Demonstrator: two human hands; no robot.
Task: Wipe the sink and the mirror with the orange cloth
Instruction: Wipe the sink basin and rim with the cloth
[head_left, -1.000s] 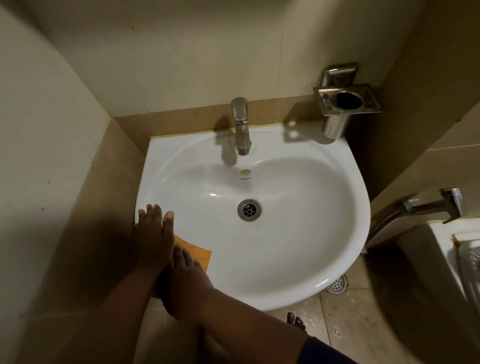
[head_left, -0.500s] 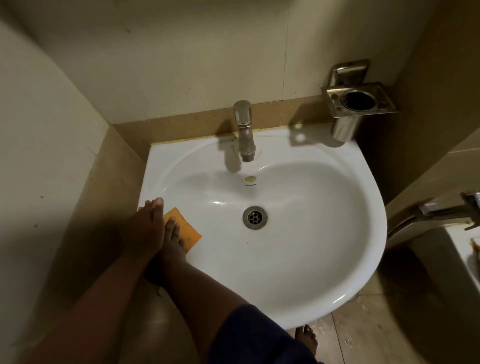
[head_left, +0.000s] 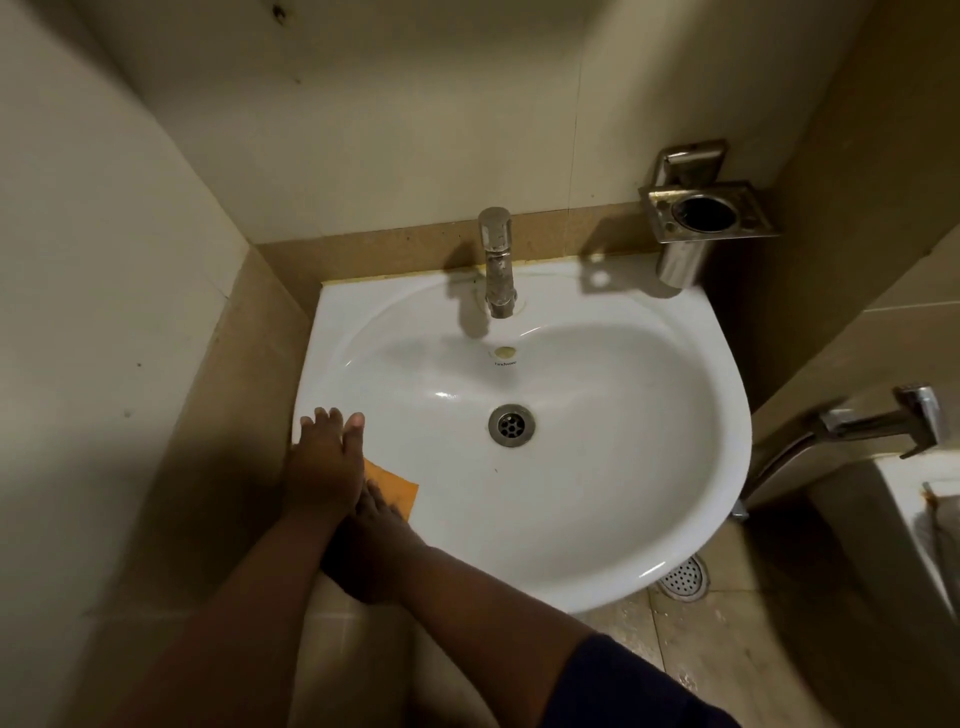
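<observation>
Orange cloth lies flat under the pressing right hand, beside the flat left hand

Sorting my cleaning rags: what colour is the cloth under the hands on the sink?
Orange cloth, plain with no pattern, on the white sink; the head view shows it.

A steel faucet stands before the tiled wall. A metal tumbler holder is mounted at right. A floor drain and another tap show lower right.
</observation>
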